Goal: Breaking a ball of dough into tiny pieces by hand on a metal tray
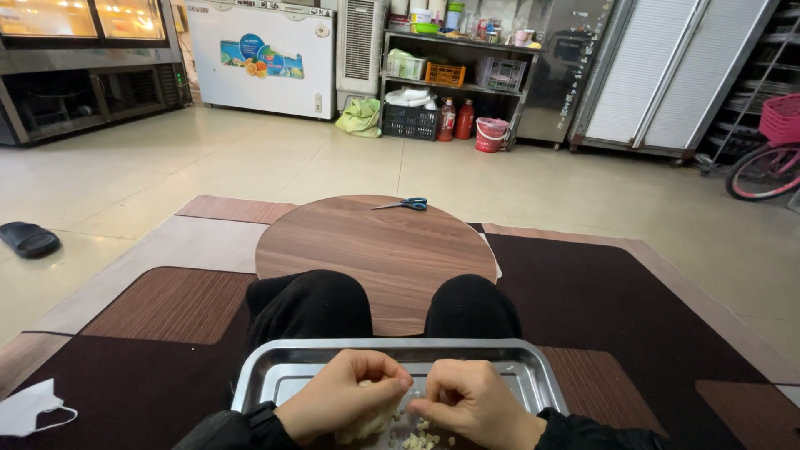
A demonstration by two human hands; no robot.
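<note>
A steel tray [283, 371] rests on my lap, above my knees in black trousers. Over it, my left hand [342, 396] is closed around a pale, lumpy white piece [367, 423] that shows below the fingers. My right hand [471, 400] is curled beside it, its fingertips pinching at the same piece where the two hands meet. Several small pale bits [421, 440] lie in the tray under my hands. What exactly the piece is cannot be told.
A round wooden low table [375, 250] stands past my knees with blue-handled scissors [404, 203] at its far edge. A brown patterned rug [625, 317] lies underneath. A white face mask [29, 408] and a black slipper [27, 239] lie at left. A pink bicycle [771, 154] stands at right.
</note>
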